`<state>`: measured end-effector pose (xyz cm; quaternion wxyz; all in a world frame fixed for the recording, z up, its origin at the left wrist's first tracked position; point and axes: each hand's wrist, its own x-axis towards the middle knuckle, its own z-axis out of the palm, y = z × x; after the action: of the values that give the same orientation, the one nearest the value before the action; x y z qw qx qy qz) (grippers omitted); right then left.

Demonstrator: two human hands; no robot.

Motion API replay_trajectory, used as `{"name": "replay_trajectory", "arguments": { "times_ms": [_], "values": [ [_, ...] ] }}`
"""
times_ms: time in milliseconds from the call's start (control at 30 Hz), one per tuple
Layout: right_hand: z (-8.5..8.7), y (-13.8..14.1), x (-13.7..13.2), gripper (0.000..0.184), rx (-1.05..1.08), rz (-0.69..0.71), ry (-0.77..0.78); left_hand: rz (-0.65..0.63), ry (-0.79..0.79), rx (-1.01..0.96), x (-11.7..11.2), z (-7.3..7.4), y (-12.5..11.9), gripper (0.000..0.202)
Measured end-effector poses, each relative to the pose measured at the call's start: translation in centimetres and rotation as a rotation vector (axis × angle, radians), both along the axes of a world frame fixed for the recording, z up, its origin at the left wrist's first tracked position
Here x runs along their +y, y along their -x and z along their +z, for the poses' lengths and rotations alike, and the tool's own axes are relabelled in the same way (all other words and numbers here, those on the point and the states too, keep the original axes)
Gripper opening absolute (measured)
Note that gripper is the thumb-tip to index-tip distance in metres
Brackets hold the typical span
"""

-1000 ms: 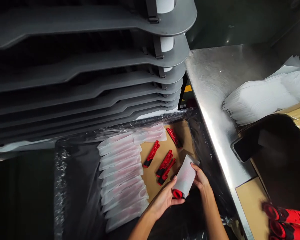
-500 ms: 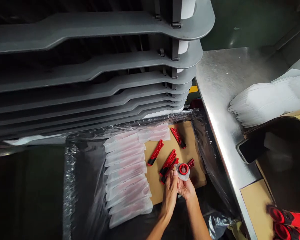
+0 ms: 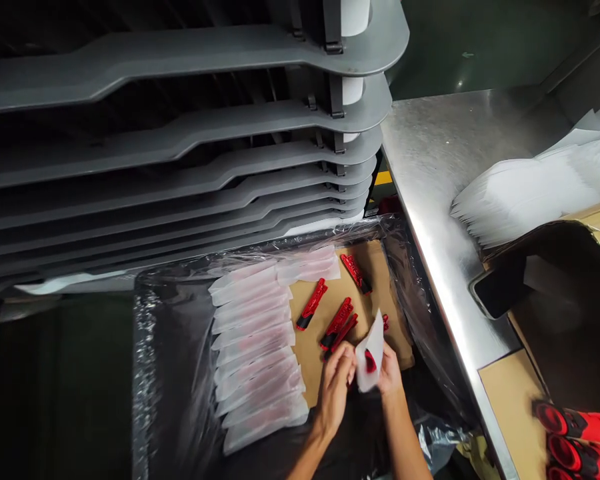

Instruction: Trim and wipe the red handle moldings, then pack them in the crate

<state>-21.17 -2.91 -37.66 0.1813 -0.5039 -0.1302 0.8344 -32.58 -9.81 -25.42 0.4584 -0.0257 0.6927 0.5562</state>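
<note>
My right hand (image 3: 390,377) grips a white translucent paper wrap (image 3: 373,353) with a red item showing through it. My left hand (image 3: 335,393) is curled against the wrap's left edge, just below several red-and-black moulded items lying on a tan cardboard sheet (image 3: 397,337). The closest of these, a pair (image 3: 338,325), lies just beyond my left fingers. Another one (image 3: 311,305) lies to the left, and one more (image 3: 355,274) lies at the far end. A stack of paper-wrapped items (image 3: 253,347) runs in a row beside the cardboard.
Black plastic sheeting (image 3: 173,373) lines the bin under the cardboard. Grey slotted racks (image 3: 180,133) stack above it. To the right are a steel table edge (image 3: 430,167), a pile of white paper wraps (image 3: 525,193), a dark box (image 3: 565,320) holding a phone (image 3: 500,287), and red items (image 3: 575,427).
The wrap has turned from showing its red round end towards me to standing with its pale side up, the red seen through the paper. My hands have shifted slightly apart.
</note>
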Motion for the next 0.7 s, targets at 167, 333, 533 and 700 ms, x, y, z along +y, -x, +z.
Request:
{"name": "replay_trajectory", "arguments": {
  "times_ms": [167,333,533,700],
  "values": [
    [-1.1,0.1,1.6,0.018,-0.178,-0.16,-0.04,0.15,0.188,0.05,-0.9,-5.1,2.1,0.037],
    [-1.8,1.8,2.5,0.013,-0.309,-0.215,-0.114,0.1,0.306,0.246,-0.4,-11.6,7.1,0.047],
    [-2.1,5.3,2.5,0.012,-0.332,-0.146,-0.162,-0.03,0.294,0.267,-1.2,-16.0,9.9,0.024],
    [-3.6,11.9,2.0,0.022,-0.286,0.01,-0.153,-0.069,0.168,0.206,-3.2,-15.4,6.9,0.033]
  ]
}}
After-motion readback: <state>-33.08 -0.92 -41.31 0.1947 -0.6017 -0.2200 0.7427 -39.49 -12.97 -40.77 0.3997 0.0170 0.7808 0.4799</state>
